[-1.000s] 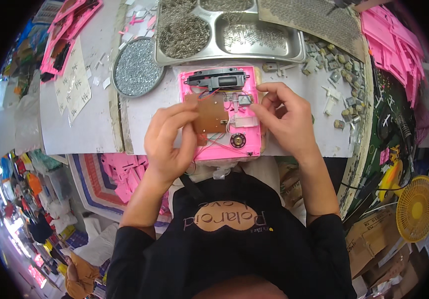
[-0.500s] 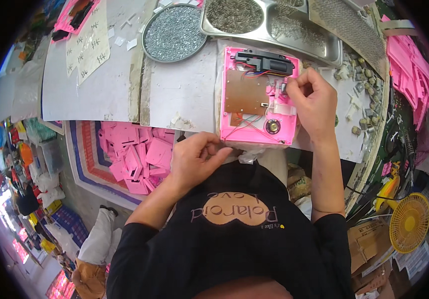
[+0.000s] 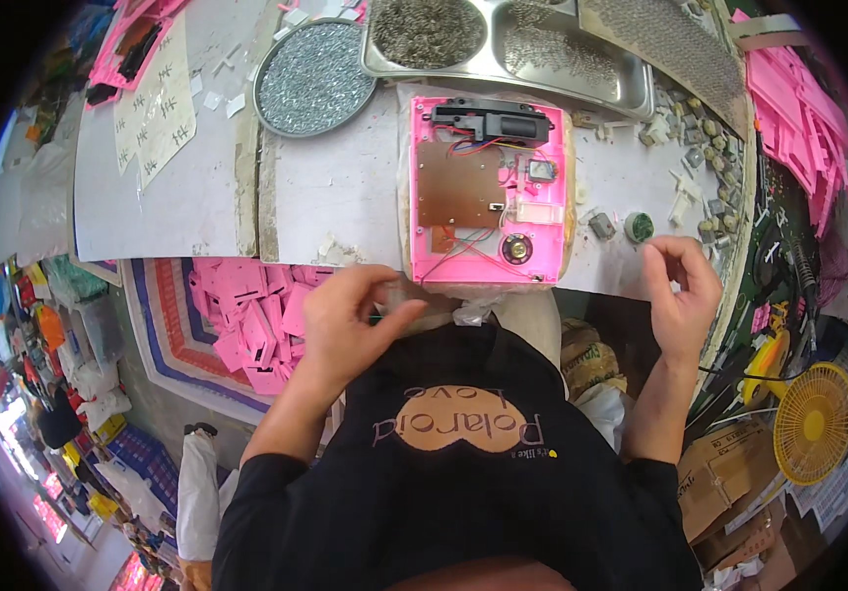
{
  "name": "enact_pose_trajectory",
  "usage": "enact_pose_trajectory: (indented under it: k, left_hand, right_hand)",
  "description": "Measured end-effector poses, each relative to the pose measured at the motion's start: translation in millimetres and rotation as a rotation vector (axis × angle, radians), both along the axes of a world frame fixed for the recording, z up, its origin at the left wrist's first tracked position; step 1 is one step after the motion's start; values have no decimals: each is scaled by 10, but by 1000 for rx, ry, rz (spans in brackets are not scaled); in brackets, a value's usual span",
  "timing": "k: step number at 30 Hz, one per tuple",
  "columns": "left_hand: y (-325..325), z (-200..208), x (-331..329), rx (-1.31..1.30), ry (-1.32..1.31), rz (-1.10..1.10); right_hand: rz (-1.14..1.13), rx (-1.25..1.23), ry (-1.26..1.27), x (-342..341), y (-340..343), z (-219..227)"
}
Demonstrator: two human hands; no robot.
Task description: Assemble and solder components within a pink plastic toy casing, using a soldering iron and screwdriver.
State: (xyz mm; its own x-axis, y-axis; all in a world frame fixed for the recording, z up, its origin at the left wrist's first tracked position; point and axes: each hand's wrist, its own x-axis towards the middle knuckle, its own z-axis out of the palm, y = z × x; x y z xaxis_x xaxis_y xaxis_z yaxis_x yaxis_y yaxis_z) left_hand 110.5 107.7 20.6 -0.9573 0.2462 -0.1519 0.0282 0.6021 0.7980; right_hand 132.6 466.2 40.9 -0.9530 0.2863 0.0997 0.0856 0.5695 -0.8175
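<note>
Pink casing (image 3: 556,217) is lying open on the desk (image 3: 325,212), both hands standing apart from it

The pink casing is resting near the front edge of the desk, with clear plastic (image 3: 473,310) showing under it and hanging over that edge. Inside, a brown circuit board (image 3: 458,187) is filling much of the left side, a black mechanism (image 3: 493,123) is spanning the far end, and a small metal-cased part (image 3: 541,170) is sitting toward the right. A round speaker (image 3: 516,248) is occupying the near right corner, and thin wires are running across the near end.

The left hand (image 3: 353,317) is hovering just beside the casing's near left corner, its fingers bending and its thumb standing away from them; it is gripping nothing visible. The right hand (image 3: 682,294) is hanging well to the right of the casing, near a small green-topped round item (image 3: 639,228) and a grey block (image 3: 601,226). Its fingers are curling toward the thumb; whether they are pinching anything small cannot be told.

Beyond the casing, a steel tray (image 3: 629,94) is holding small metal pieces, and a round dish (image 3: 312,134) full of silvery bits is standing to its left. Pink parts (image 3: 256,315) are lying heaped below the desk at left.
</note>
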Motion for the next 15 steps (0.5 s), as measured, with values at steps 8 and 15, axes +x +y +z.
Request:
enact_pose_trajectory:
  k: [8,15]
  left_hand:
    - [546,103,-494,-20,569,-356]
    - [683,131,-820,-116,652,-582]
  right_hand:
    - [78,11,43,-63,-107,52]
    - [86,13,31,-79,-36,52]
